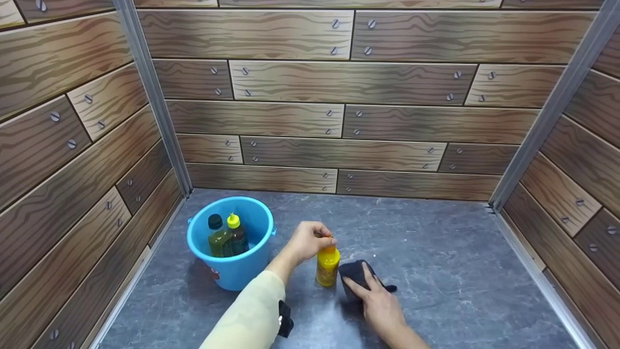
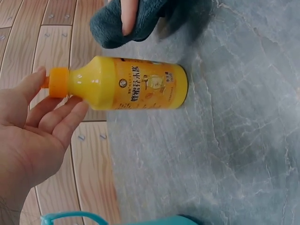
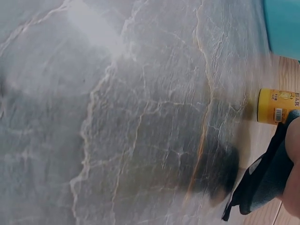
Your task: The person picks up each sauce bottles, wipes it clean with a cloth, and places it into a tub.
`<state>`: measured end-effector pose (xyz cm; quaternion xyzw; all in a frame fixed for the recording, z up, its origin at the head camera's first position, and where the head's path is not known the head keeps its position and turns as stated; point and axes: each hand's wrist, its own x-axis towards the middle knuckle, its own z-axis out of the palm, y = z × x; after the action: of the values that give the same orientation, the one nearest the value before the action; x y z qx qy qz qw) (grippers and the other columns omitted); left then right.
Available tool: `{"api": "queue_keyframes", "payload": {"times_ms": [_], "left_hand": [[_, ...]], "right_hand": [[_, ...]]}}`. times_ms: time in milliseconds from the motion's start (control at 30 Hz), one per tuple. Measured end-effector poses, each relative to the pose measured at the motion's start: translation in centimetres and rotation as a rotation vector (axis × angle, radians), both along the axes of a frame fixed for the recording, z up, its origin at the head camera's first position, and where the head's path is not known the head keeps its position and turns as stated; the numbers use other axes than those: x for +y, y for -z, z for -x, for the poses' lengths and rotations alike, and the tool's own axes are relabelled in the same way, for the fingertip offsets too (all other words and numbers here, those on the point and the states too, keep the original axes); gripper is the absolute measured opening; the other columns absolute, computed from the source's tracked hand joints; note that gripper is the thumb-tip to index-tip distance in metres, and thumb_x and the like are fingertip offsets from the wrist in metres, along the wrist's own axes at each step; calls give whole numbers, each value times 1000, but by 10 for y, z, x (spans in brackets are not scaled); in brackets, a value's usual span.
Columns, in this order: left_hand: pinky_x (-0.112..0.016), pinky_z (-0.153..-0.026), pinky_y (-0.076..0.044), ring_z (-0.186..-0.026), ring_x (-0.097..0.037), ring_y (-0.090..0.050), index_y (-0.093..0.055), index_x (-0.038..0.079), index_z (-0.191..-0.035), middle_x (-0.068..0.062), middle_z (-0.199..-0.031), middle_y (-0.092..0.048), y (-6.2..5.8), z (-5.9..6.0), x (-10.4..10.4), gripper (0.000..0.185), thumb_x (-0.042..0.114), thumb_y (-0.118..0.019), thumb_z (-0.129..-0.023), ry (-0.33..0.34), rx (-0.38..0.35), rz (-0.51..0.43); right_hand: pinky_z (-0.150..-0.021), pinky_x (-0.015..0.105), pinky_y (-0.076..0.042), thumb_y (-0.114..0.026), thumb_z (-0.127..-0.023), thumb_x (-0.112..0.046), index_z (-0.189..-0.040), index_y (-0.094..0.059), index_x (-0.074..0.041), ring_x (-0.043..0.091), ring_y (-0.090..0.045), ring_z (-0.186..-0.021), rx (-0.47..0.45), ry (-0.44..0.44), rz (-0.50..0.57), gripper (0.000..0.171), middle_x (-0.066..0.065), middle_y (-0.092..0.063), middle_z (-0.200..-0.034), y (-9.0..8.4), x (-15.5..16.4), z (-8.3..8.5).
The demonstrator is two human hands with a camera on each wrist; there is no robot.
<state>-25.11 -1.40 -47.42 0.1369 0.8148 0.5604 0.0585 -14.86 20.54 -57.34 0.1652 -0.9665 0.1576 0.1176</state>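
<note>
A yellow squeeze bottle with an orange cap stands upright on the grey marbled surface. My left hand pinches it by the cap, thumb on one side and fingers around the other. Just right of the bottle, my right hand holds a dark cloth, with two fingers stretched over it. The right wrist view shows the cloth hanging beside the bottle's upper part, a shadow under it. Part of the right hand's grip is hidden by the cloth.
To the left stands a blue bucket holding a dark-capped bottle and a yellow-capped bottle. Wood-print panels wall the back and both sides, with grey metal strips at the corners.
</note>
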Motion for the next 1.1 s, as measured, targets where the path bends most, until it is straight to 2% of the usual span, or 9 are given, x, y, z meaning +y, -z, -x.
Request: {"api": "queue_keyframes", "payload": {"times_ms": [167, 300, 467, 600, 733, 933, 1100], "left_hand": [[-36, -83, -62, -87, -17, -68, -79, 7, -93, -1, -93, -74, -1, 2, -9, 4, 8, -78, -98, 25, -10, 24], [-38, -87, -62, -90, -18, -70, -81, 9, -98, -1, -96, -75, 2, 4, -14, 3, 8, -78, -98, 17, -26, 25], [-42, -93, -61, -102, -22, -74, -80, 5, -112, -6, -108, -77, 4, 4, -16, 15, 13, -78, -99, 6, -52, 32], [-43, -96, -59, -106, -23, -73, -80, 5, -119, -7, -114, -77, 4, 4, -16, 23, 19, -76, -101, 15, -54, 100], [-44, -96, -60, -105, -24, -73, -80, 6, -121, -7, -115, -77, 1, 4, -17, 25, 22, -75, -102, 34, -38, 157], [-45, -95, -59, -106, -23, -72, -82, 9, -116, -3, -112, -77, -1, 7, -17, 21, 24, -74, -103, 69, -18, 220], [-47, -95, -59, -108, -25, -70, -83, 13, -112, -3, -116, -74, -1, 10, -18, 19, 27, -77, -101, 68, -48, 220]], "right_hand": [[-70, 54, -61, -75, -90, 7, -142, -69, -37, 48, -63, -124, 80, -62, 12, 68, 22, -46, -161, -1, -5, 1], [-71, 54, -61, -77, -88, 5, -142, -69, -37, 47, -64, -123, 131, -99, 15, 68, 22, -47, -161, -3, -10, 2], [-73, 57, -61, -78, -89, 4, -143, -68, -37, 48, -63, -125, 153, -135, 19, 69, 23, -47, -159, -5, -14, 4], [-73, 56, -61, -78, -88, 3, -143, -67, -39, 49, -62, -125, 169, -157, 16, 70, 23, -48, -159, -6, -18, 7], [-70, 55, -61, -78, -86, 4, -143, -67, -40, 49, -61, -127, 189, -168, 14, 73, 22, -47, -160, -9, -22, 10], [-80, 62, -59, -75, -93, 2, -146, -64, -41, 52, -56, -133, 102, -170, 5, 70, 22, -41, -164, -17, -27, 16], [-82, 64, -58, -74, -95, 1, -146, -64, -41, 54, -51, -137, 57, -172, -3, 67, 21, -37, -167, -21, -29, 22]]}}
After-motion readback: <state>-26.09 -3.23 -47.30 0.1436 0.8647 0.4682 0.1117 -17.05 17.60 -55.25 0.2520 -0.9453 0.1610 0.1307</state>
